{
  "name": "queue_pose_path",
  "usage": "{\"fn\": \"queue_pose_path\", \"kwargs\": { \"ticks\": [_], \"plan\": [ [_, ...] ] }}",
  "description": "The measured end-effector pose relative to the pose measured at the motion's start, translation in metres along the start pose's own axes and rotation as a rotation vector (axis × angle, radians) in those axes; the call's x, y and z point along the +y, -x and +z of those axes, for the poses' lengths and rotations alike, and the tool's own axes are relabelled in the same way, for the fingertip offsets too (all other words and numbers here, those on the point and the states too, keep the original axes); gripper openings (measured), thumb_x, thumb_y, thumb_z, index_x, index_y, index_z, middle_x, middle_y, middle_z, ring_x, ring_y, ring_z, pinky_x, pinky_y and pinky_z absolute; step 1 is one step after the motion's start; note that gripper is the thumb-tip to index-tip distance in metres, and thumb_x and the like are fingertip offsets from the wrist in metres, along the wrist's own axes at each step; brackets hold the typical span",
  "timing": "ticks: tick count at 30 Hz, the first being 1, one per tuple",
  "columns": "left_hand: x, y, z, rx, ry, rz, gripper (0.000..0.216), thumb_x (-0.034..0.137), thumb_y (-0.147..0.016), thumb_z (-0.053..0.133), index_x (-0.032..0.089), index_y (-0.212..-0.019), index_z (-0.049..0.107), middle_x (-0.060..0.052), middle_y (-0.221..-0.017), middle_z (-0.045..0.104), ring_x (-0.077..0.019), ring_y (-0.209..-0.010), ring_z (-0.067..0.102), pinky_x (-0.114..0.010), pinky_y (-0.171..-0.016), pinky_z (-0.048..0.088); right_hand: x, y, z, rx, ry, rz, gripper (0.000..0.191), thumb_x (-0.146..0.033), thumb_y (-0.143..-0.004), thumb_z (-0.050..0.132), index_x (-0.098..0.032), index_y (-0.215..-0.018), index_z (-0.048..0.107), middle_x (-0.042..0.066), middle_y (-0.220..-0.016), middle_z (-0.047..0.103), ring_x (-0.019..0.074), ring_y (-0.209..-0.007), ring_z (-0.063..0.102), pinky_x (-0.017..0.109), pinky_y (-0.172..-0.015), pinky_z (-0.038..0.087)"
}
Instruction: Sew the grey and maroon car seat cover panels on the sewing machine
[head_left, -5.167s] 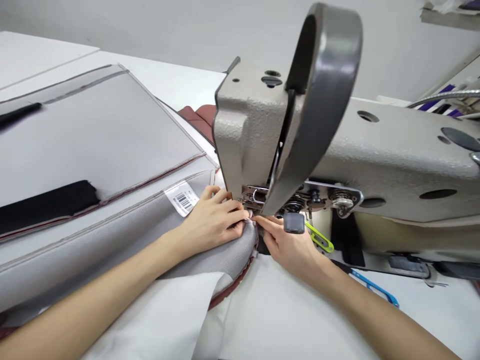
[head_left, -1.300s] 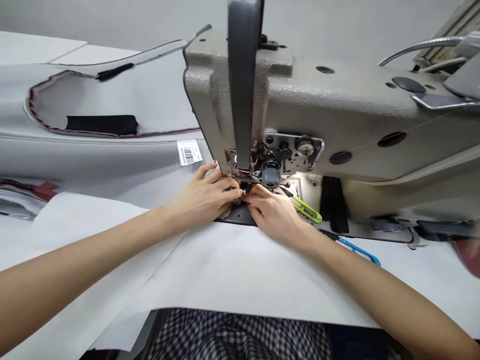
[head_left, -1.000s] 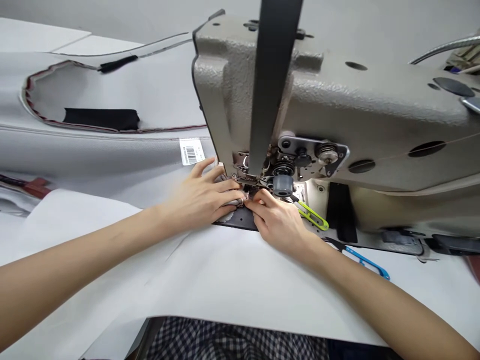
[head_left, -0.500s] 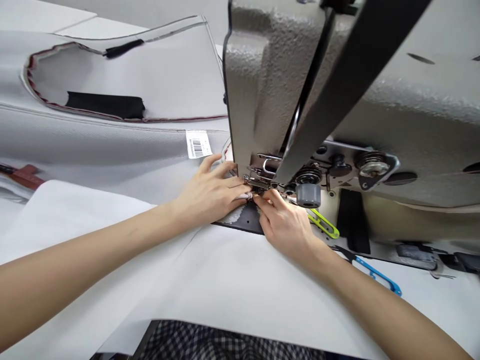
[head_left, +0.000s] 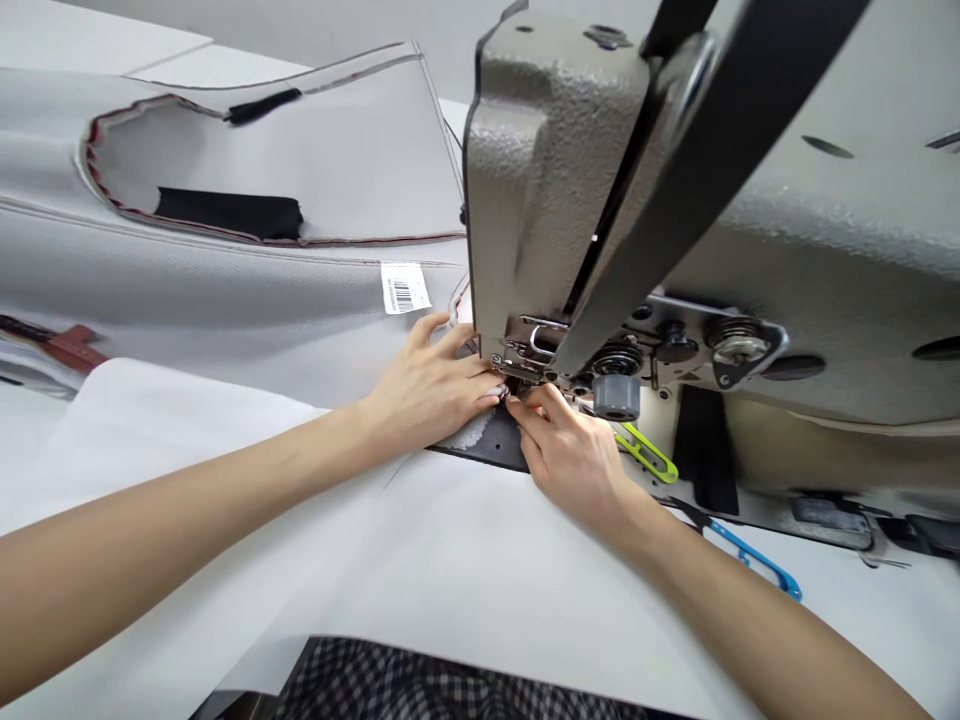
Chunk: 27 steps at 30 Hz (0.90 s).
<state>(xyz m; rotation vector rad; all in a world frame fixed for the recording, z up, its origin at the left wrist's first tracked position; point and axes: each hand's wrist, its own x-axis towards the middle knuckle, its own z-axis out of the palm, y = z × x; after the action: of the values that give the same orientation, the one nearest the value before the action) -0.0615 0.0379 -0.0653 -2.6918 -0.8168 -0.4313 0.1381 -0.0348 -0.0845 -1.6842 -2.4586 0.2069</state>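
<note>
The left hand (head_left: 431, 390) lies over the curved edge of a long grey woven upholstery panel (head_left: 225, 290) with dark red piping. It is not clenched: the fingers curve and press down, so the material stays flat, but I cannot tell if they really grasp it. The right hand (head_left: 570, 462) comes from the other side, and its thumb and forefinger seem to pinch the same edge, just in front of the small steel presser foot (head_left: 514, 370) of a grey-beige industrial sewing machine (head_left: 555, 150). So the panel's edge is exactly at the needle area, and both hands meet there — probably to guide this curve by small amounts. The rest of the panel lies to the left, with its white barcode label (head_left: 403, 287) facing up, away from the hands. A large white sheet (head_left: 465, 580) covers the table in front. Just right of the right hand lie lime-green thread snips (head_left: 645, 452), and further along are blue-handled scissors (head_left: 750, 560) — both placed within easy reach.
</note>
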Motion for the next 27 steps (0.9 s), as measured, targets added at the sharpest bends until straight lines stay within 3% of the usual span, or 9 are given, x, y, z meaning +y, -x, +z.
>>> {"fn": "queue_pose_path", "kwargs": {
  "ticks": [10, 18, 21, 27],
  "plan": [
    [-0.0002, 0.0000, 0.0022, -0.120, 0.063, -0.082, 0.032, 0.039, -0.101, 0.041, 0.026, -0.101, 0.070, -0.002, -0.119, 0.068, -0.0288, -0.123, 0.050, -0.049, -0.105, 0.033, -0.0004, 0.0039, 0.0022, 0.073, 0.007, -0.055, 0.037, -0.016, -0.095, 0.043, -0.023, -0.125, 0.065, 0.006, -0.109, 0.067, 0.0152, -0.082, 0.066, 0.028, -0.059, 0.040],
    [-0.0002, 0.0032, 0.0022, -0.046, 0.110, -0.040, 0.028, 0.035, -0.101, 0.043, 0.026, -0.104, 0.070, 0.000, -0.107, 0.072, -0.0282, -0.117, 0.052, -0.049, -0.101, 0.033, -0.0001, 0.0052, -0.0017, 0.094, 0.006, -0.086, 0.036, -0.014, -0.095, 0.043, -0.022, -0.122, 0.066, 0.006, -0.111, 0.066, 0.0140, -0.082, 0.065, 0.028, -0.059, 0.040],
    [0.0006, 0.0045, 0.0030, 0.000, 0.100, -0.032, 0.025, 0.034, -0.100, 0.046, 0.028, -0.105, 0.070, 0.000, -0.109, 0.072, -0.0281, -0.118, 0.051, -0.047, -0.100, 0.033, 0.0004, 0.0058, -0.0015, 0.115, -0.003, -0.093, 0.035, -0.013, -0.094, 0.044, -0.021, -0.120, 0.067, 0.006, -0.111, 0.066, 0.0132, -0.079, 0.064, 0.027, -0.062, 0.042],
    [0.0025, 0.0038, 0.0006, -0.022, 0.107, -0.056, 0.027, 0.036, -0.100, 0.045, 0.027, -0.104, 0.070, -0.001, -0.115, 0.070, -0.0280, -0.122, 0.049, -0.048, -0.100, 0.033, 0.0026, 0.0077, 0.0024, 0.203, -0.031, -0.121, 0.035, -0.013, -0.094, 0.045, -0.020, -0.117, 0.070, 0.007, -0.101, 0.069, 0.0150, -0.079, 0.066, 0.027, -0.063, 0.044]
  ]
}}
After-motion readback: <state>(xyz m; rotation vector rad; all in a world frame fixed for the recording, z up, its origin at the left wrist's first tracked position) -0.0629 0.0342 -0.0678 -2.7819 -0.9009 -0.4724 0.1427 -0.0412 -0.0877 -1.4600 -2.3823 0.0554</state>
